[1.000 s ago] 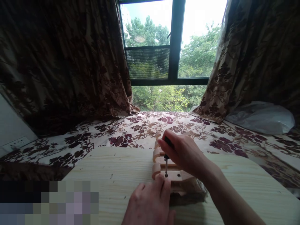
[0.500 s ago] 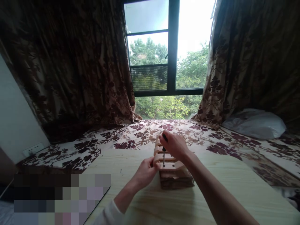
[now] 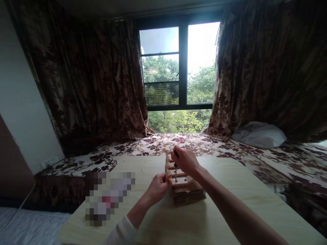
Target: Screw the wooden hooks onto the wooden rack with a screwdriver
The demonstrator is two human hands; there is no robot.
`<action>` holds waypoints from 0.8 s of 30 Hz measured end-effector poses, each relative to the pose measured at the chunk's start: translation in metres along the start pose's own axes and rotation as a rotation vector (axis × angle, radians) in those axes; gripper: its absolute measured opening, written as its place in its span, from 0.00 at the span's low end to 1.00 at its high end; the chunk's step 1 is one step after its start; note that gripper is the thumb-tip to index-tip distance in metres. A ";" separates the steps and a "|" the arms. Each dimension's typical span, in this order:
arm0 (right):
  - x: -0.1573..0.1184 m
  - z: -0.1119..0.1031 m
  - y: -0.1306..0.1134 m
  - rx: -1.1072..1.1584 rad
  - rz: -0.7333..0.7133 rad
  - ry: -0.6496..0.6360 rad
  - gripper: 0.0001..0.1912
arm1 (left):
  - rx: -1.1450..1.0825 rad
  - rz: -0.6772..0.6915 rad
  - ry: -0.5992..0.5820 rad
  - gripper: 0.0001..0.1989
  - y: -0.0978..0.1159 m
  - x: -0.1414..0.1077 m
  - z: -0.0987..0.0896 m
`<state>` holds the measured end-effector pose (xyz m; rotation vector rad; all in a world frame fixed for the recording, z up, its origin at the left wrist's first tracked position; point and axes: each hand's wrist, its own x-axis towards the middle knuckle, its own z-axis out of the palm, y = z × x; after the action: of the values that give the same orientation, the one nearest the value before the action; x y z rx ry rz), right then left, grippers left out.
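Note:
A screwdriver (image 3: pixel 175 173) stands nearly upright in my right hand (image 3: pixel 186 160), whose fingers wrap round its dark handle. Its tip meets a hole or screw at the near end of a slatted wooden piece (image 3: pixel 180 181). My left hand (image 3: pixel 157 188) is closed on the left edge of that piece, thumb on top. Beneath the wood lies a brown block-like stack (image 3: pixel 189 197), its exact kind unclear. A second dark hole shows to the right of the screwdriver tip. My right hand covers part of the slats behind.
The pale wooden table (image 3: pixel 230 204) carries a blurred-out object (image 3: pixel 109 199) on the left. Past its far edge is a ledge with floral cloth (image 3: pixel 143 144), holding a white plastic bag (image 3: pixel 259 135). Floral curtains (image 3: pixel 112 85) flank the window (image 3: pixel 182 68).
The camera view has shifted up and back, showing more table on the left. Both hands keep their hold; the screwdriver tip stays at the same spot on the wood.

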<state>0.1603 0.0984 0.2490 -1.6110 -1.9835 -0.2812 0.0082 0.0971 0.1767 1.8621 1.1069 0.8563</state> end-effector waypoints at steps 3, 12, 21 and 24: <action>-0.026 -0.013 -0.017 0.008 -0.012 -0.017 0.13 | 0.032 0.037 -0.036 0.15 0.005 -0.034 -0.001; -0.060 -0.030 -0.042 -0.011 0.000 -0.012 0.13 | 0.219 0.152 0.288 0.18 0.015 -0.104 0.002; -0.057 -0.027 -0.043 -0.040 -0.025 -0.016 0.14 | 0.556 0.224 0.313 0.28 0.008 -0.127 0.051; -0.055 -0.027 -0.043 -0.046 -0.031 -0.029 0.14 | 0.655 0.161 0.277 0.29 0.010 -0.121 0.060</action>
<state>0.1337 0.0279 0.2491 -1.6227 -2.0398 -0.3195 0.0152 -0.0330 0.1398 2.4422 1.5601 0.9336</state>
